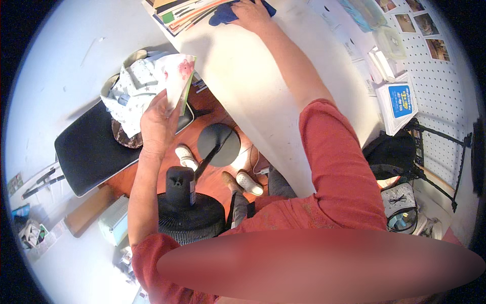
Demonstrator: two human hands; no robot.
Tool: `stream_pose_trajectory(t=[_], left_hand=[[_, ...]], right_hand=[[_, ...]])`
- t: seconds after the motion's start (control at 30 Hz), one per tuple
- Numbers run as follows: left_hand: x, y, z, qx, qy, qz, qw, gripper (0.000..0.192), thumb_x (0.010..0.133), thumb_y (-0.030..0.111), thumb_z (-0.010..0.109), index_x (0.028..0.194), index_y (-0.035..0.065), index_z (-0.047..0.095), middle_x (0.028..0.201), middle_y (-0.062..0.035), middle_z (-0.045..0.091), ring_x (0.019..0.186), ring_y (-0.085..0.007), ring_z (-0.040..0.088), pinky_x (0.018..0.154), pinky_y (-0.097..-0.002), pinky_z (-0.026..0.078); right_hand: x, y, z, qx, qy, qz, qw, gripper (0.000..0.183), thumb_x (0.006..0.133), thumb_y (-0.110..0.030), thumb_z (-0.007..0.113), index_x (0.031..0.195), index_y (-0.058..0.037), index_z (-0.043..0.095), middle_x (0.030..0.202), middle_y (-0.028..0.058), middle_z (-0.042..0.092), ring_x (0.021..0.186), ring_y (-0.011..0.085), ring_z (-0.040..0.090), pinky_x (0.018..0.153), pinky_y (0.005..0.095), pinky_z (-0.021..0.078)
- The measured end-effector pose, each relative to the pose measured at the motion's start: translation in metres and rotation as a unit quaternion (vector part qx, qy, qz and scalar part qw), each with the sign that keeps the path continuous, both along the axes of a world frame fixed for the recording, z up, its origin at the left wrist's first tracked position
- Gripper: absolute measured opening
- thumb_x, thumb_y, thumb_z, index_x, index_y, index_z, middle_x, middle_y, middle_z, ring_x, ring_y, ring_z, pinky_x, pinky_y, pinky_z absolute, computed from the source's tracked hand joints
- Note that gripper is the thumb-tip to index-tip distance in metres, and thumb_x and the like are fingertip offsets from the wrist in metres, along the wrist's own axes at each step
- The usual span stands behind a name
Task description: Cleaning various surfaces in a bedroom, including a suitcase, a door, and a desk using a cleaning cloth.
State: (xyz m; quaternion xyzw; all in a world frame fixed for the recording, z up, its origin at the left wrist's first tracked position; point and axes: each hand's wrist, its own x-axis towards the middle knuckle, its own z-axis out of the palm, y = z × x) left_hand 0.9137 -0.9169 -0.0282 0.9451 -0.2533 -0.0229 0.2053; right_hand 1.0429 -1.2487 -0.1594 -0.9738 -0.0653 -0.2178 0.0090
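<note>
My left hand (158,123) holds up a thin, flat white item (175,76), a booklet or packet with a pink picture and a green edge. Behind it, a pale star-patterned cloth bag (136,91) sits on a black padded seat (95,140). At the far end of the white table (243,64), my right hand (251,16) grips a dark blue cloth (223,16) against the tabletop. Just left of that cloth lies a stack of books and papers (186,17).
A black fan (190,212) stands close by my left arm, and a round dark base (219,144) rests on the reddish floor. White clogs (249,183) lie below. Along the right, a white pegboard (433,87) rises behind papers (396,102) and a black bag (391,154).
</note>
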Motion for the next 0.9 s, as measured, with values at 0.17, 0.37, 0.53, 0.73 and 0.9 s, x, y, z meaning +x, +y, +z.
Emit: stream_pose_trajectory(t=[0.17, 0.37, 0.53, 0.73, 0.9], left_hand=[[-0.007, -0.020, -0.007, -0.019, 0.013, -0.005, 1.000, 0.026, 0.081, 0.016, 0.067, 0.106, 0.0087, 0.066, 0.114, -0.0167, 0.063, 0.095, -0.0332, 0.064, 0.080, -0.0379, 0.052], [-0.005, -0.056, -0.015, -0.009, -0.033, -0.085, 0.996, 0.028, 0.082, 0.018, 0.066, 0.106, 0.0034, 0.065, 0.114, -0.0147, 0.063, 0.094, -0.0335, 0.064, 0.080, -0.0382, 0.052], [-0.001, -0.096, -0.042, 0.070, -0.073, -0.113, 0.989, 0.039, 0.081, 0.018, 0.065, 0.118, 0.0082, 0.059, 0.124, -0.0151, 0.057, 0.091, -0.0341, 0.065, 0.078, -0.0411, 0.054], [0.018, -0.143, -0.072, 0.118, -0.115, -0.144, 0.976, 0.021, 0.082, 0.015, 0.057, 0.101, 0.0078, 0.059, 0.127, -0.0165, 0.052, 0.080, -0.0343, 0.067, 0.069, -0.0435, 0.055], [0.041, -0.158, -0.080, 0.140, -0.139, -0.076, 0.977, 0.030, 0.084, 0.021, 0.058, 0.111, 0.0095, 0.052, 0.126, -0.0167, 0.054, 0.078, -0.0360, 0.067, 0.067, -0.0445, 0.056]], right_hand=[[-0.018, -0.052, 0.037, 0.033, 0.156, -0.077, 0.984, 0.047, 0.077, -0.043, 0.068, 0.101, -0.0016, 0.066, 0.108, 0.0164, 0.063, 0.112, 0.0290, 0.053, 0.098, 0.0418, 0.0380], [-0.101, -0.132, -0.014, 0.025, 0.094, -0.138, 0.986, 0.044, 0.078, -0.036, 0.067, 0.106, -0.0021, 0.063, 0.114, 0.0152, 0.061, 0.114, 0.0303, 0.052, 0.101, 0.0449, 0.0377], [-0.235, -0.110, -0.016, 0.004, 0.056, -0.244, 0.968, 0.051, 0.075, -0.030, 0.071, 0.111, 0.0043, 0.058, 0.122, 0.0206, 0.056, 0.119, 0.0320, 0.048, 0.105, 0.0414, 0.0347], [-0.389, -0.067, -0.010, 0.092, 0.088, -0.452, 0.883, 0.059, 0.070, -0.028, 0.075, 0.116, 0.0054, 0.056, 0.129, 0.0206, 0.050, 0.121, 0.0382, 0.043, 0.107, 0.0443, 0.0308], [-0.454, -0.005, 0.000, 0.100, 0.103, -0.477, 0.867, 0.065, 0.067, -0.030, 0.076, 0.120, 0.0011, 0.055, 0.135, 0.0200, 0.043, 0.125, 0.0410, 0.036, 0.106, 0.0497, 0.0295]])
